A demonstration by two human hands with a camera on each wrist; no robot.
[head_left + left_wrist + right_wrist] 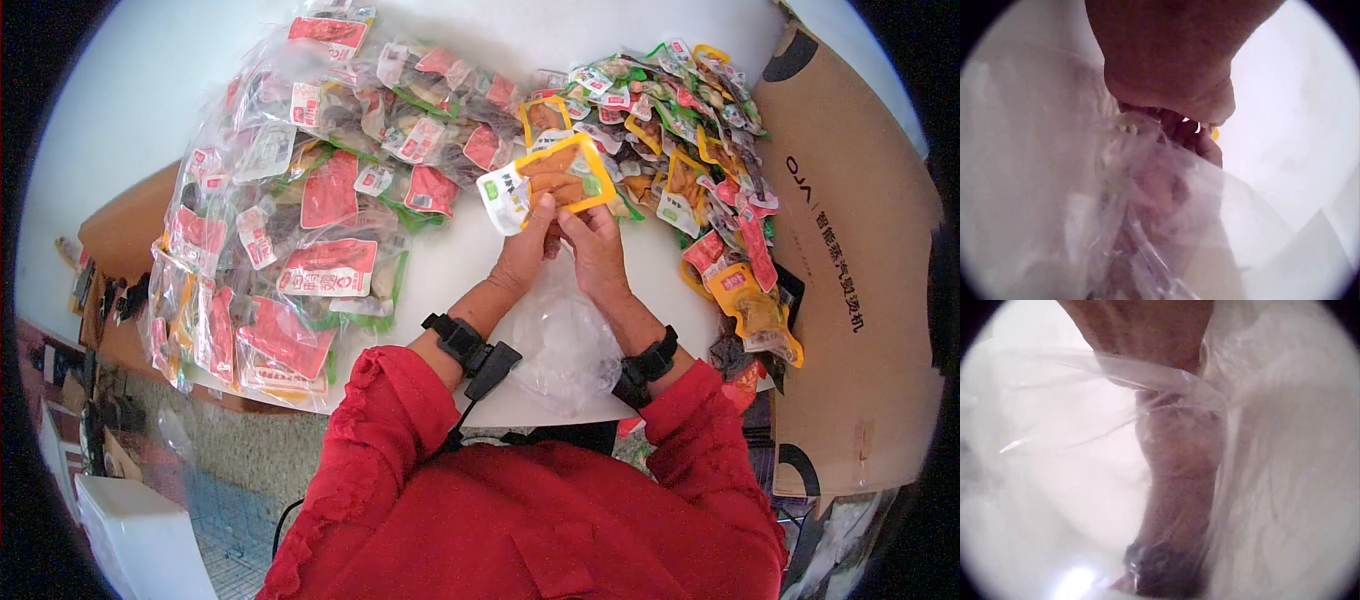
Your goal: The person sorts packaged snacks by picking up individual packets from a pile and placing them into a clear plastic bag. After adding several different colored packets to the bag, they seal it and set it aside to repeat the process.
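— So, what lies around the hands?
— Under them spreads a white table (450, 270). A big brown cardboard box (850, 200) stands out past the right hand (597, 245), on its outer side.
— And the piles?
— A broad pile of bagged packs (290, 200), clear bags full of red labels, lies on the outer side of the left hand (522, 252), well apart from it. A heap of loose packets (680, 130), yellow, red and green, lies just beyond the right hand and to its outer side.
— That filmy thing?
— A crumpled clear plastic bag (565, 345) under both wrists. In the wrist views it veils the fingers.
— And the hands themselves?
— Close together, touching. Both pinch the near edge of a yellow-rimmed packet (560, 180), the left thumb on top and the right fingers curled at the same edge.
— Where is that packet?
— Just beyond the fingertips, between the pile and the heap. A white-and-green packet (500, 195) is just beside it on the left hand's side.
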